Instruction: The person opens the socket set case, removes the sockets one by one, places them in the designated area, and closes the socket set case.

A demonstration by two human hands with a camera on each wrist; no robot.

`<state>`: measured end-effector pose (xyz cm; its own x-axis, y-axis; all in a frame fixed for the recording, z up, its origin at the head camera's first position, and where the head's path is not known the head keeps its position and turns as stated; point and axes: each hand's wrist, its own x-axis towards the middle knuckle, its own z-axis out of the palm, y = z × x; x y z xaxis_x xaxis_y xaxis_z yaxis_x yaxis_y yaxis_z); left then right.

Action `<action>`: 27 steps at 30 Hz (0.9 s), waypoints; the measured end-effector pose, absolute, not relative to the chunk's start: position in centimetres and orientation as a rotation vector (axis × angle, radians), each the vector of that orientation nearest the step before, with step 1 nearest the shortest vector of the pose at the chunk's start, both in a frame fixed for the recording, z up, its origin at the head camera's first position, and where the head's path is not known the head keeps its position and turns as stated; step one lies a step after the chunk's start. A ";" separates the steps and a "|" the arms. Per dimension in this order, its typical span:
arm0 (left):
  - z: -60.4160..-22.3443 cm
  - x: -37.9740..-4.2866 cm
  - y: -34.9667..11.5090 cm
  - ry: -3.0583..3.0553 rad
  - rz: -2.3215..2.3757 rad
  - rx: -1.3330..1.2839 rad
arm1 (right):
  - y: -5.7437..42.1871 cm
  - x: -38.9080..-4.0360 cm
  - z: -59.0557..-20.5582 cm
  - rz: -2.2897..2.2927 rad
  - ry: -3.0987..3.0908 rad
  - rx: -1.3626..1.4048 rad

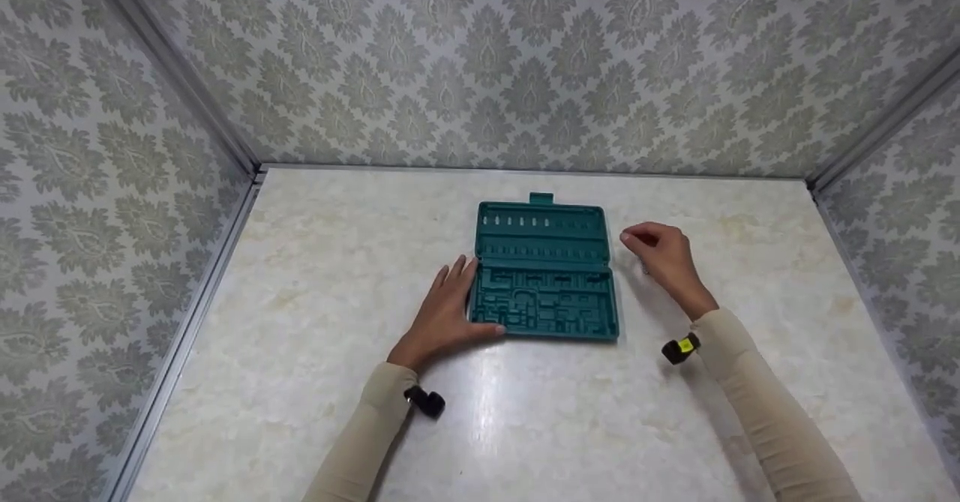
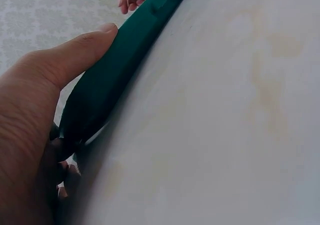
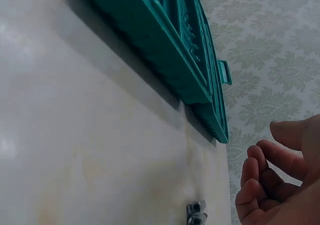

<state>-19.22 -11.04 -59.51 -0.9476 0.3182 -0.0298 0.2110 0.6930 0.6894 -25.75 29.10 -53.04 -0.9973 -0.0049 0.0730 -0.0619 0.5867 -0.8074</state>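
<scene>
A teal plastic case [image 1: 544,263] lies opened flat on the table, with moulded recesses in its near half. Several small pale pieces [image 1: 509,220] stand in a row in the left part of its far half. My left hand [image 1: 442,314] rests at the near left corner, its thumb along the front edge and its fingers, fairly straight, by the left side. Right of the case, my right hand [image 1: 666,258] hovers with loosely bent fingers; the right wrist view shows nothing between thumb and forefinger. Near it, small dark metallic pieces [image 3: 196,212] lie on the table.
The pale marbled table [image 1: 337,262] meets patterned walls [image 1: 487,67] at the back and both sides. A latch tab [image 1: 541,198] sticks out from the case's far edge. Both wrists carry small black cameras [image 1: 425,401].
</scene>
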 end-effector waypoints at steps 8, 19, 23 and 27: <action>-59.4 -19.3 -11.2 2.747 1.107 0.433 | 26.0 -27.0 -53.2 1.445 -2.791 0.204; -59.3 -19.6 -11.1 2.762 1.082 0.530 | 22.9 -28.7 -53.1 1.500 -2.769 0.389; -59.4 -19.4 -11.2 2.758 1.107 0.528 | 21.7 -29.4 -53.3 1.509 -2.773 0.424; -59.4 -19.2 -11.3 2.758 1.122 0.514 | 20.7 -30.2 -53.8 1.494 -2.778 0.448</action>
